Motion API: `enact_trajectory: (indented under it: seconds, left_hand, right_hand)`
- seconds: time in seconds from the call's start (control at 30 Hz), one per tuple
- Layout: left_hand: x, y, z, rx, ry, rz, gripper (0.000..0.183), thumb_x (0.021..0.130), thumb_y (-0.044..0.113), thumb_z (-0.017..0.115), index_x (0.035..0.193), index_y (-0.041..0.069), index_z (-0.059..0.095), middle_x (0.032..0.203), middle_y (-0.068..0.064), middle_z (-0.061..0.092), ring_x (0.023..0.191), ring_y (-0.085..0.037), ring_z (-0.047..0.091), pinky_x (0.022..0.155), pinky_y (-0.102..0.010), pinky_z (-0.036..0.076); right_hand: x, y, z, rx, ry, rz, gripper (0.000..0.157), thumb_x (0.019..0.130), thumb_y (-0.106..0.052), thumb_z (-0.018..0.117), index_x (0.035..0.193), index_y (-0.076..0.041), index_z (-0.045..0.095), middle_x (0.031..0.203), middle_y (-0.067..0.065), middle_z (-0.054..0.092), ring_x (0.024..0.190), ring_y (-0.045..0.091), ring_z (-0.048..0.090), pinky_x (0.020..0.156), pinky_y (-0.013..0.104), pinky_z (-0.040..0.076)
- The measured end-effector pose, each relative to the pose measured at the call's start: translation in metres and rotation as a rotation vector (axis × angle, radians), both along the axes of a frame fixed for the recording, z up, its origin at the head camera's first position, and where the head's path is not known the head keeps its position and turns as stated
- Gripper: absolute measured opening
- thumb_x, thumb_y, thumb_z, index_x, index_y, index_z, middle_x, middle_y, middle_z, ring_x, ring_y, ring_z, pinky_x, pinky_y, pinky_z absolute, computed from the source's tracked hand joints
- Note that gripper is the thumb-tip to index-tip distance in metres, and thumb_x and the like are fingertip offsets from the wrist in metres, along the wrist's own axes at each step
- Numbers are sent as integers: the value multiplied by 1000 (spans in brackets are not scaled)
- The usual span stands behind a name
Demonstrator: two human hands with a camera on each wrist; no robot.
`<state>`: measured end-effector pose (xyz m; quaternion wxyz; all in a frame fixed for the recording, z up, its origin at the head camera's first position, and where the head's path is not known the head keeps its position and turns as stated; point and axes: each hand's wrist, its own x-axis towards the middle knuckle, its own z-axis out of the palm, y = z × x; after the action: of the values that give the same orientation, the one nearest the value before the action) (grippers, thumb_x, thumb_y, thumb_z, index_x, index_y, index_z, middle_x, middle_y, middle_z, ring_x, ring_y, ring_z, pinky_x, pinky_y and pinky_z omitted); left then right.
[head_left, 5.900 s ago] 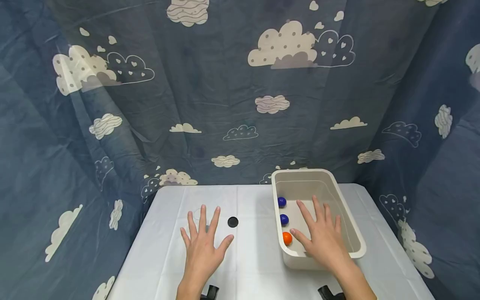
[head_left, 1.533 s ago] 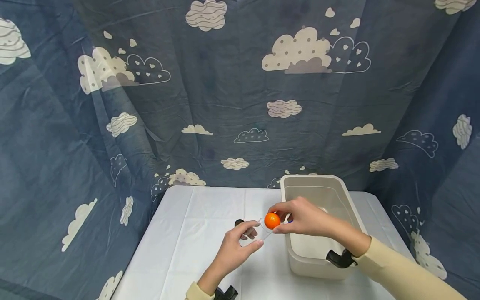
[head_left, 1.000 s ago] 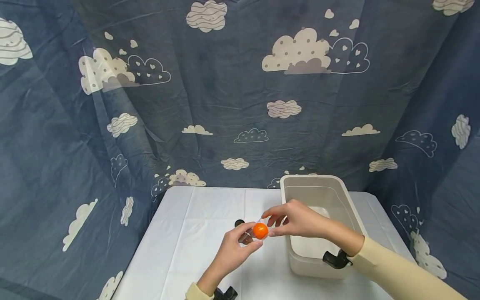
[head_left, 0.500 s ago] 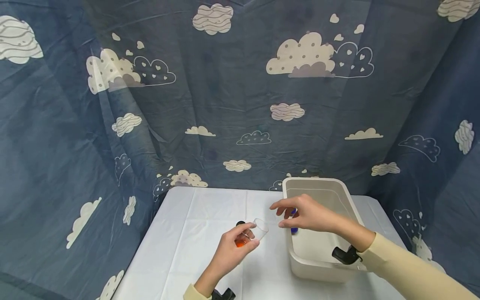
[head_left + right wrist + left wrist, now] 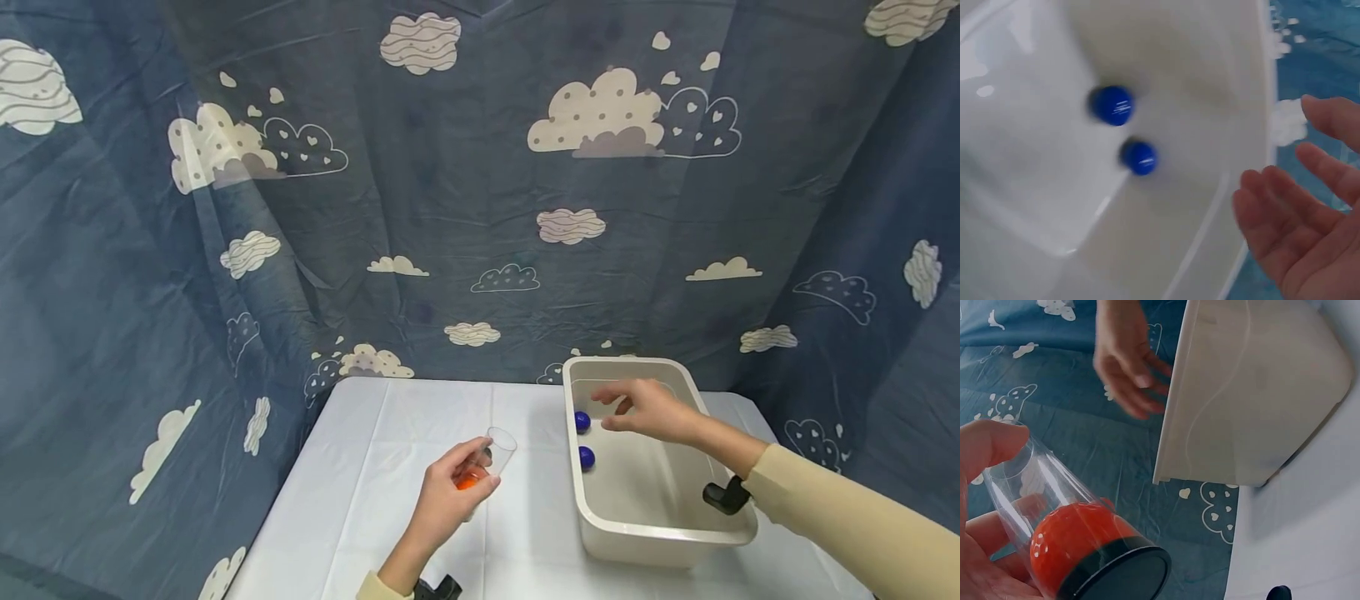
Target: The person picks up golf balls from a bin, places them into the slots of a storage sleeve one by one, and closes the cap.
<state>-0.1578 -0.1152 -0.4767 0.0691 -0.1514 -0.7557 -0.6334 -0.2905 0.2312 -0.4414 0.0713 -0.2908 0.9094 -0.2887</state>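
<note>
My left hand (image 5: pixel 442 504) grips a clear plastic tube (image 5: pixel 503 454), tilted with its open rim up and to the right. Inside, an orange ball (image 5: pixel 1075 540) sits at the bottom, against the black end cap (image 5: pixel 1125 578) seen in the left wrist view. Over the beige bin (image 5: pixel 667 530) hovers my right hand (image 5: pixel 651 408), its fingers loosely bent and nothing in them. Two blue balls, a far one (image 5: pixel 582 422) and a near one (image 5: pixel 587 457), lie along the bin's left wall, apart from that hand.
A white-covered table (image 5: pixel 397 433) bears the bin on its right side. On it, a small black disc (image 5: pixel 1280 594) shows at the lower edge of the left wrist view. Dark blue cloud-print fabric (image 5: pixel 435 208) hangs behind and at both sides.
Earlier my right hand put the orange ball into the tube's mouth and let go; the ball slid down. Since then the right hand has moved right over the bin, and the tube slightly left.
</note>
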Motion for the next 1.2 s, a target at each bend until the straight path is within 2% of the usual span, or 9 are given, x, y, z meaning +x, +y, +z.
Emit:
enact_trajectory:
  seconds: [0.1,0.23,0.37,0.53,0.63,0.8,0.9,1.03,1.2]
  left_hand:
    - [-1,-2,0,-4,-5,27,48,84,2,80,129,0,64,106,-24,66,93,-36,67,86,-48,55]
    - [-2,-3,-2,-4,-18,55,48,83,3,81,128,2,66,105,-23,67,94,-36,67,85,-46,56]
    - [-2,-4,-4,-5,-36,63,50,82,4,82,129,2,66,105,-20,67,94,-35,67,84,-46,56]
    - [-1,-4,-5,-18,-58,75,51,82,5,83,130,2,65,106,-20,67,94,-34,67,85,-46,56]
    - [-2,-4,-6,-26,-56,89,51,81,5,83,129,3,65,106,-19,68,95,-34,67,86,-48,55]
    - [-3,-5,-4,-28,-46,96,51,81,5,83,129,3,66,105,-18,68,96,-35,66,86,-49,55]
    - [-3,-6,-3,-28,-43,96,51,81,4,83,129,3,65,105,-18,68,96,-36,67,87,-49,55]
    - [-3,-6,-2,-28,-45,100,51,81,3,83,129,3,66,105,-18,68,95,-35,67,86,-49,55]
    - [-4,-6,-3,-36,-52,104,51,82,5,83,129,5,66,105,-16,68,95,-33,67,86,-45,56]
  right_hand:
    - [-8,4,-17,61,-81,9,40,84,-20,82,121,-10,71,107,8,71,87,20,70,70,33,58]
    - [-16,5,-42,171,-159,94,39,80,-18,85,116,-11,72,98,3,71,85,19,66,71,36,56]
    - [-19,2,-64,248,-209,164,35,78,-15,85,112,-13,74,88,-1,69,78,15,63,67,33,53]
    - [-16,-5,-81,250,-335,125,30,80,-8,83,108,-12,74,78,0,66,60,14,59,49,27,48]
    - [-13,-10,-88,253,-385,88,29,79,-6,84,106,-13,74,73,2,66,55,18,58,43,26,43]
    - [-9,-19,-102,301,-408,61,25,76,-6,86,98,-14,75,64,5,65,50,19,57,44,31,49]
    - [-6,-25,-111,316,-412,72,22,76,-7,87,93,-14,75,61,6,64,48,18,58,47,37,55]
    - [0,-32,-121,282,-425,83,18,75,-6,86,86,-13,74,62,8,66,50,22,64,50,43,57]
    - [5,-36,-131,226,-452,88,15,72,0,81,74,-9,69,62,11,68,54,26,68,52,44,58]
